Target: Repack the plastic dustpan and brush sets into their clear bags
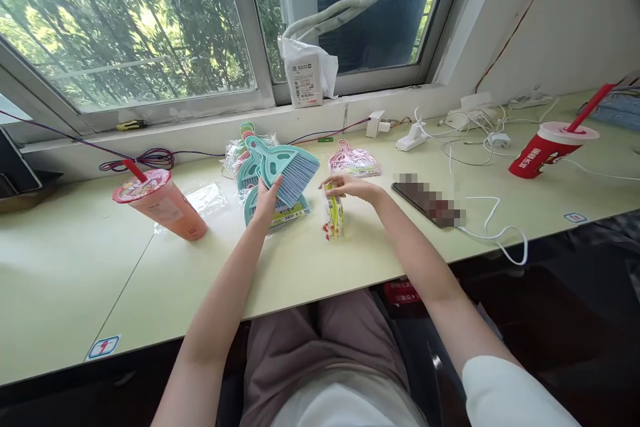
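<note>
My left hand (269,200) is closed around a small teal dustpan and brush set (296,159), its grey-blue bristles turned to the right. Underneath lie more dustpan and brush sets in clear wrapping, one with a yellow-green label (291,213). Just to the right, my right hand (347,185) pinches a yellow-green printed packaging card (335,210) by its top end. The card hangs upright above the table, and its lower end is blurred. Behind that hand lies a pink wrapped dustpan set (354,160), apart from my fingers.
A tilted drink cup with orange contents (173,207) stands left, beside clear plastic wrapping (203,201). A phone (427,201) with a white cable (500,230) lies right. Farther right are a red cup (545,152) and tangled chargers (493,127). A white box (304,82) sits on the sill.
</note>
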Tool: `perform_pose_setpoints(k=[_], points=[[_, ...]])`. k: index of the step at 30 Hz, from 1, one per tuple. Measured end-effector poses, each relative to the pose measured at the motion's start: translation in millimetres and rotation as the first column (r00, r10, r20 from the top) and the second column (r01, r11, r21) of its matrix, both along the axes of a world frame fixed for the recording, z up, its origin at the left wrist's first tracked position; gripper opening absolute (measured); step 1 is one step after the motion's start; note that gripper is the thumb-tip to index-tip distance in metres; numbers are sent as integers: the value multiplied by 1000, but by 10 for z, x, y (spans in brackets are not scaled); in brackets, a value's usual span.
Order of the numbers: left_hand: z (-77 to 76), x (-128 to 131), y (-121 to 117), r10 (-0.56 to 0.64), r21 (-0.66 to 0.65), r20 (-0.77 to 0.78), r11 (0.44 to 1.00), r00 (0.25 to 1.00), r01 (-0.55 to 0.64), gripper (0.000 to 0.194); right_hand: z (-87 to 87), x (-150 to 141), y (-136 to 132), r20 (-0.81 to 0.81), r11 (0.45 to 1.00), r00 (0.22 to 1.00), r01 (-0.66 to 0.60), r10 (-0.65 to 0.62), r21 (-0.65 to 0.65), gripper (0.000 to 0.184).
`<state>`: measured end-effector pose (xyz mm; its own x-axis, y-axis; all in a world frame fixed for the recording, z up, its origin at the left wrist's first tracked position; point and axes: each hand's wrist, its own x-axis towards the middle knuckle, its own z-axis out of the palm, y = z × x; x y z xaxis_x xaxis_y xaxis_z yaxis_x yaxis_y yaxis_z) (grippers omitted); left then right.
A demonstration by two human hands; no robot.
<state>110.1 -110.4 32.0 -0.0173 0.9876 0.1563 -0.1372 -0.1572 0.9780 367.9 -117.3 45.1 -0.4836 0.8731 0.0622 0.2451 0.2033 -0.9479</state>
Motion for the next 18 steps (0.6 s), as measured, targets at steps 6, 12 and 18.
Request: perform_pose_setpoints(k=[6, 12, 18], points=[[-61, 123, -55, -119, 0, 2, 993, 993, 119, 63, -117, -268, 66, -446, 820, 734, 573, -512, 3, 47], [-41, 261, -221, -248, -67, -40, 967, 968, 245, 63, -224, -398, 16, -368, 703, 696, 697, -616, 142, 44], [-70, 301, -230, -232, -8, -63, 973, 971, 232, 65, -181, -409, -62, -263, 662, 737, 676, -623, 324, 34]])
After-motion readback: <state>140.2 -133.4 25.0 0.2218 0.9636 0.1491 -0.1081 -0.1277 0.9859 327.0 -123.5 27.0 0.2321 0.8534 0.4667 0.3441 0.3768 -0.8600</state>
